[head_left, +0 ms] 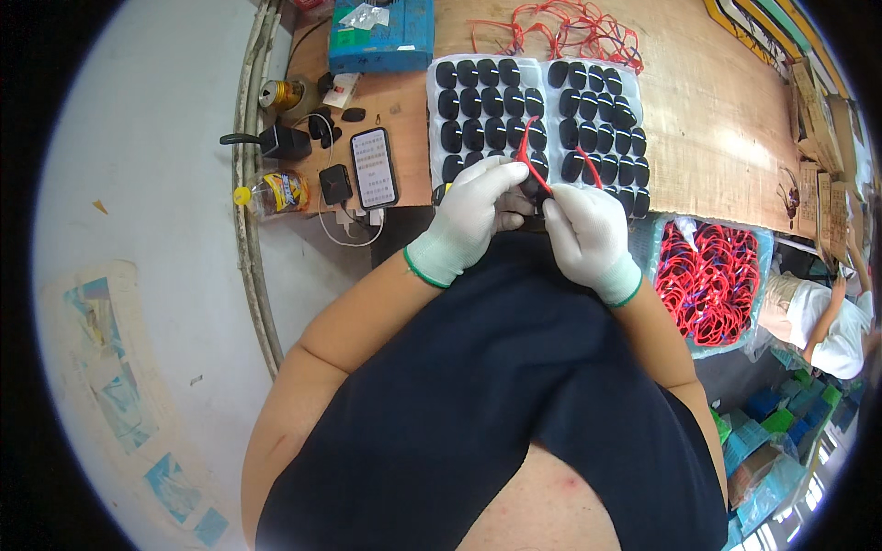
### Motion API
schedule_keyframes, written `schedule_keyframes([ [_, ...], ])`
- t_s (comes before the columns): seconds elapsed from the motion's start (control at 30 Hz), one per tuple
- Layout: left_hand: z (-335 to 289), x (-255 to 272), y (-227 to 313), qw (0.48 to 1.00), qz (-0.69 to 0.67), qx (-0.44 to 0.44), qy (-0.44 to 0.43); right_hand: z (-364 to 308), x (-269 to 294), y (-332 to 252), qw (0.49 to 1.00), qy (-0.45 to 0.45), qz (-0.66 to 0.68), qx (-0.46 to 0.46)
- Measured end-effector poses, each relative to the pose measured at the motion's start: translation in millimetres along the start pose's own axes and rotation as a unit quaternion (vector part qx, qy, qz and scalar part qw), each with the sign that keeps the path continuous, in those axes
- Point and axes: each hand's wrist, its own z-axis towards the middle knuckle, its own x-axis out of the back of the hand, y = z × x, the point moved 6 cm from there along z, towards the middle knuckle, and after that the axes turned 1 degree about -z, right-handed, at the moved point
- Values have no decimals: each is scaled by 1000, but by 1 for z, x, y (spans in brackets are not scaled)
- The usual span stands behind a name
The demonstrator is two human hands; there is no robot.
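Both my hands wear white knit gloves with green cuffs and are held close together over the table's near edge. My left hand (465, 217) is closed, its thumb and fingers pinching a red glasses frame (525, 147) and a dark lens (530, 186). From the other side, my right hand (590, 231) grips the same frame, whose second red arm rises above the fingers. How far the lens sits in the frame is hidden by the gloves. Just beyond lie white trays (542, 69) with rows of dark lenses (491, 101).
Tangled red frames (588, 32) lie behind the trays; more fill a lined bin (707, 285) at right. A blue box (381, 37) stands at back left. Nearer are a phone (374, 167), a bottle (277, 193), a can (282, 94) and loose lenses (354, 115). Another person (827, 317) is at far right.
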Motion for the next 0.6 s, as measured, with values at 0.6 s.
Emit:
schedule_keyframes([
  [0.6, -30, -6, 17, 975, 208, -81, 8, -16, -11, 19, 896, -103, 334, -274],
])
